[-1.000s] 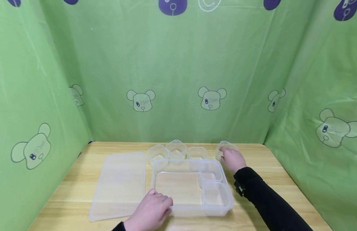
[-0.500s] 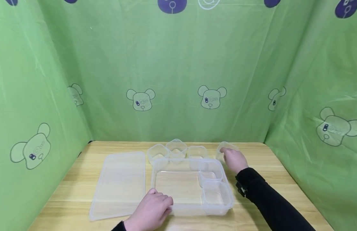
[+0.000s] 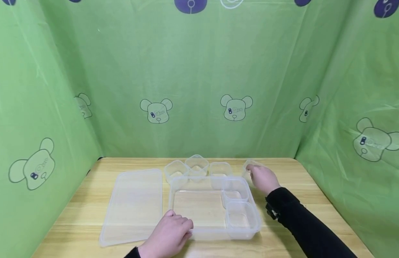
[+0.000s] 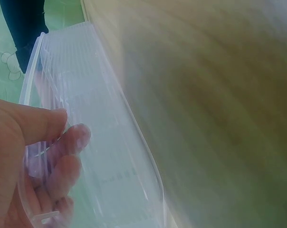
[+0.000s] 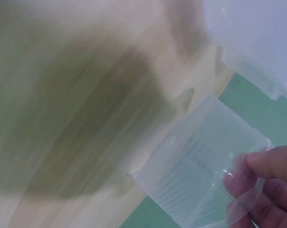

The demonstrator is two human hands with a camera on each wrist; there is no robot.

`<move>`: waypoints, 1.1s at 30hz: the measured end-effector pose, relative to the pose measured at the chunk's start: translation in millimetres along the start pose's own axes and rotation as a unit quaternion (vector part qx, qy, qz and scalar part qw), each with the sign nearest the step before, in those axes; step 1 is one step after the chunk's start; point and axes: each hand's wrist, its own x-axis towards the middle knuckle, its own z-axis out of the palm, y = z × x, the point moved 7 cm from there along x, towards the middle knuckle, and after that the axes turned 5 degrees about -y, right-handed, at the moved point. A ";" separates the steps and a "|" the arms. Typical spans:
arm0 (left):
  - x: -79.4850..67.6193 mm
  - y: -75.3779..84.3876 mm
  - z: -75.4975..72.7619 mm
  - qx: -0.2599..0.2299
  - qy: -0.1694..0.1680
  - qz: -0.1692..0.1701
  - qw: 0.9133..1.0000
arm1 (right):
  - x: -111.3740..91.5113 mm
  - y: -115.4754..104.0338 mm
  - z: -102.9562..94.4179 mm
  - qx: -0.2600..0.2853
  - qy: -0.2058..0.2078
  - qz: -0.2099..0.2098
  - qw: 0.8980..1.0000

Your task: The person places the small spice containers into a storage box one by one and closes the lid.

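Note:
A large clear plastic box (image 3: 212, 235) stands on the table, with two small clear cups inside along its right side, a back one (image 3: 235, 188) and a front one (image 3: 241, 215). My left hand (image 3: 168, 234) grips the box's near wall by its left corner; the left wrist view shows the thumb outside and fingers behind the wall. Beyond the box's back right corner, my right hand (image 3: 265, 178) pinches the rim of another small clear cup (image 5: 196, 152) between thumb and fingers. That cup looks tilted, and the hand partly covers it in the head view.
Three more small cups stand behind the box: one at left (image 3: 176, 170), one in the middle (image 3: 197, 164) and one at right (image 3: 220, 168). A flat clear lid (image 3: 134, 204) lies left of the box. Green curtains (image 3: 193, 71) close off the table's back and sides.
My right hand has shifted slightly to the right, and the cup it pinches has tilted. The left hand keeps its grip on the box wall.

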 end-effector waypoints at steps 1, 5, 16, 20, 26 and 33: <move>0.1 0.0 -0.1 0.000 0.000 0.000 1.000 | -0.6 -0.8 -2.0 0.001 -0.001 -0.001 1.000; 0.0 -0.1 0.7 0.001 0.001 0.000 1.000 | -2.6 -3.9 -9.9 0.004 -0.001 -0.006 1.000; -1.5 -0.3 1.3 0.005 0.007 0.003 1.000 | -6.8 -13.2 -41.0 0.000 -0.001 -0.029 1.000; -2.0 -0.5 1.1 0.005 0.008 0.002 1.000 | -8.4 -17.7 -52.2 -0.002 0.002 -0.032 0.999; -1.7 -0.6 2.0 0.006 0.013 0.005 1.000 | -12.0 -27.5 -68.0 -0.009 0.004 -0.035 0.999; -1.1 -1.7 3.5 0.010 0.004 0.001 1.000 | -14.5 -42.1 -85.0 -0.002 0.011 -0.042 0.999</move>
